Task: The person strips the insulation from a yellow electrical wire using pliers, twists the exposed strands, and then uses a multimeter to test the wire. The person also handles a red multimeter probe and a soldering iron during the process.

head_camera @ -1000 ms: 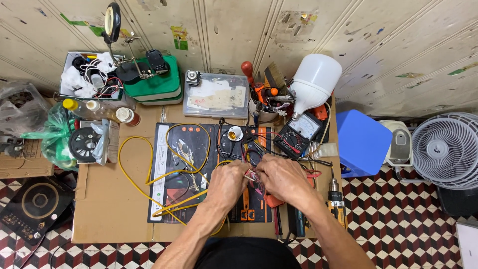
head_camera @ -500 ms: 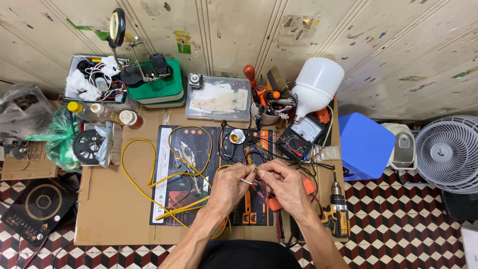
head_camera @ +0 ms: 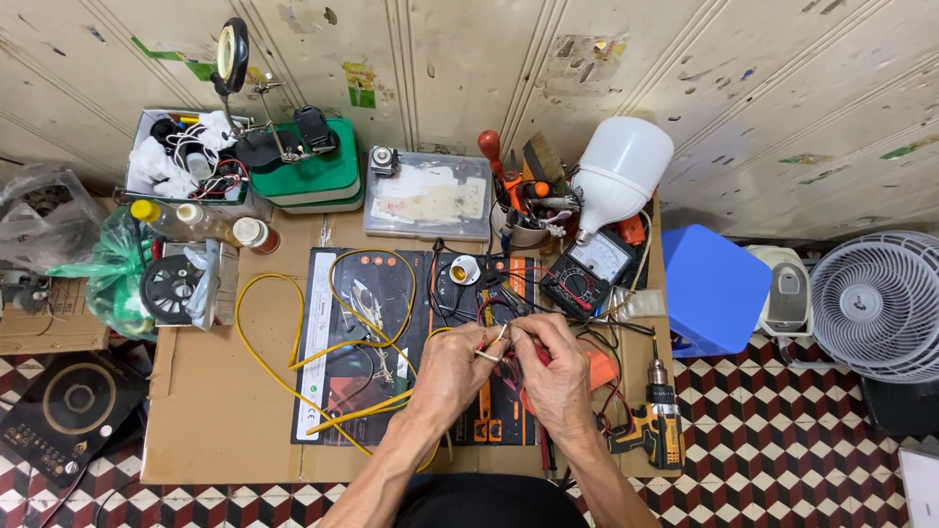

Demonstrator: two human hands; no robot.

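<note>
Both my hands meet over a black work mat (head_camera: 333, 362) on a brown table. My left hand (head_camera: 452, 370) pinches the end of a thin wire (head_camera: 492, 344) between thumb and fingers. My right hand (head_camera: 556, 367) grips the same wire ends from the other side, fingers closed. A long yellow cable (head_camera: 293, 342) loops across the mat toward my left hand. A lamp socket (head_camera: 465, 271) lies on the mat just beyond my hands, with black leads running from it.
An analogue multimeter (head_camera: 590, 264), a big white bulb (head_camera: 621, 176) and a tool cup (head_camera: 518, 200) stand at the back right. A cordless drill (head_camera: 660, 425) lies right of my hands. Clear plastic box (head_camera: 430, 196), green box (head_camera: 308, 176), blue stool (head_camera: 712, 288), fan (head_camera: 880, 303).
My hands have shifted slightly and drawn closer together on the wire ends; the view tilted a little. The rest of the table stays as it was.
</note>
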